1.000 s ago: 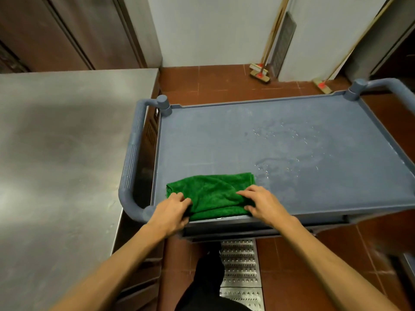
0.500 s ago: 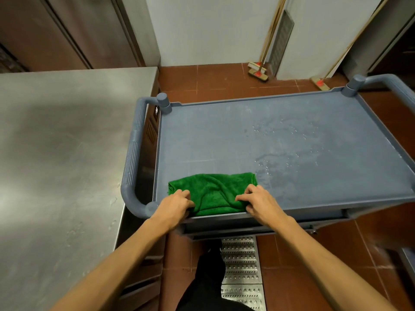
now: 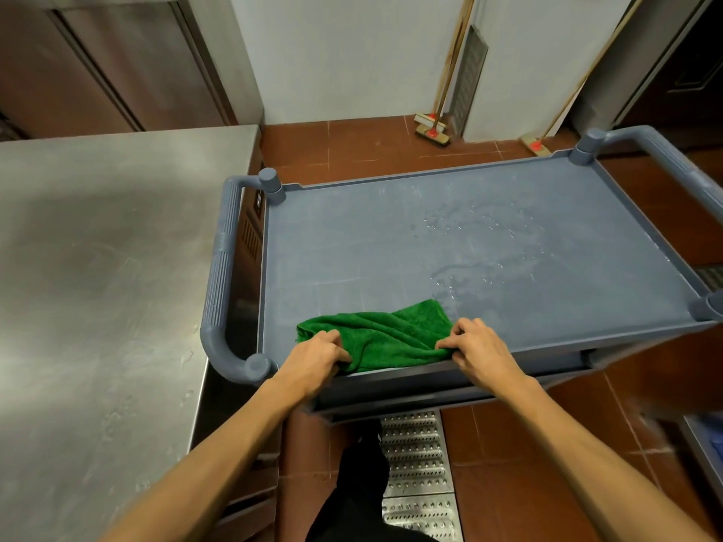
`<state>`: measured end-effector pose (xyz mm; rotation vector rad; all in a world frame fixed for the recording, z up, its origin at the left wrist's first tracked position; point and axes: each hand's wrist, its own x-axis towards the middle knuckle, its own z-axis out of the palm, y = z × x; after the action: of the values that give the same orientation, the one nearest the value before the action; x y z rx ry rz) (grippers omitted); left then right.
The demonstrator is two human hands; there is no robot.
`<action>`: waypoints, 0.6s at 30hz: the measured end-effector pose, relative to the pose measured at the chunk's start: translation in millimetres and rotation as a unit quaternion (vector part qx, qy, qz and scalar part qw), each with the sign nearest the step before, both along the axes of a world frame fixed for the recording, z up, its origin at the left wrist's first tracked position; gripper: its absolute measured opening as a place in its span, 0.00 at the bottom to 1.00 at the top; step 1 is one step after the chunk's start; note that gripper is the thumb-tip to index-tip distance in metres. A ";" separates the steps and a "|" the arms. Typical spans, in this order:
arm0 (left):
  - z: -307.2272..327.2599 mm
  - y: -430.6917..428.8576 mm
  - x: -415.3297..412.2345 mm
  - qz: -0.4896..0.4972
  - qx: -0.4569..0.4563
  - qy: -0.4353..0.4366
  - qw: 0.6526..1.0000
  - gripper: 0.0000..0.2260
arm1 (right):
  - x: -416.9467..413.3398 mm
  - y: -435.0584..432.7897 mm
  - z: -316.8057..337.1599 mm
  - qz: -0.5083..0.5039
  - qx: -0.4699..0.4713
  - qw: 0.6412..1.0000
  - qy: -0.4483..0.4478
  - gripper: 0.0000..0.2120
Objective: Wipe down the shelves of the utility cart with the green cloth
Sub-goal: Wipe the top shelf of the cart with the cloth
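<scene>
Green cloth point(image 3: 375, 338): bunched in a band on the top shelf point(image 3: 352, 244) of the utility cart, against the near edge, closer to the near-left corner than to the near-right. Long axis left to right, parallel to that edge; near hem touching the rim.

Left hand point(image 3: 313, 357) at the cloth's left end, right hand point(image 3: 481, 352) at its right end. Fingers point(image 3: 455, 332) of both curled and pinching folds of the fabric. Neither hand nearer than the other: one end each, cloth spanning between.

Beyond the fingers, away from the body: bare shelf all the way to the far edge. Water droplets point(image 3: 481, 244) and a thin wet film past the cloth's right end, toward mid-shelf and the right side; nearest beads just beside the cloth's far-right corner. Right hand the closer one to that patch.

Probably a push forward or rightward next, across the wet area. Raised rim on all four edges, enough to check the cloth at the end of a stroke. Corner posts and left handle point(image 3: 221, 275) outside the wiping area. Steel table point(image 3: 98, 267) just beside that handle, no obstacle to a stroke on the shelf. Lower shelf point(image 3: 410, 400) only glimpsed under the near edge; wiped or not, cannot tell.
</scene>
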<state>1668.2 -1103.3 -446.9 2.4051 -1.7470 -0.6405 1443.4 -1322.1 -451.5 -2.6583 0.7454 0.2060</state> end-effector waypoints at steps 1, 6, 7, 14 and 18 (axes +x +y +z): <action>0.7 -2.0 -1.2 -0.002 0.001 -0.002 1.000 0.15 | -1.6 -0.7 0.4 -0.006 0.000 1.000 0.002 0.19; 12.2 -10.4 15.1 0.023 -0.021 0.027 0.999 0.14 | 0.6 -4.1 8.2 -0.035 0.037 0.998 -0.022 0.18; 18.6 -12.4 23.4 0.038 -0.038 0.030 0.998 0.14 | 3.0 -7.6 12.0 -0.041 0.044 0.998 -0.033 0.19; 80.4 -34.4 88.3 0.111 -0.163 0.001 0.980 0.09 | 36.8 -49.2 57.4 -0.049 0.049 0.986 -0.151 0.18; 107.8 -52.3 119.5 0.128 -0.199 0.011 0.972 0.09 | 66.7 -76.7 84.5 -0.033 0.036 0.982 -0.183 0.19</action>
<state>1787.8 -1155.6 -339.1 2.2689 -1.3615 -0.2540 1510.2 -1398.8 -367.1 -2.4945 0.6869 -0.2640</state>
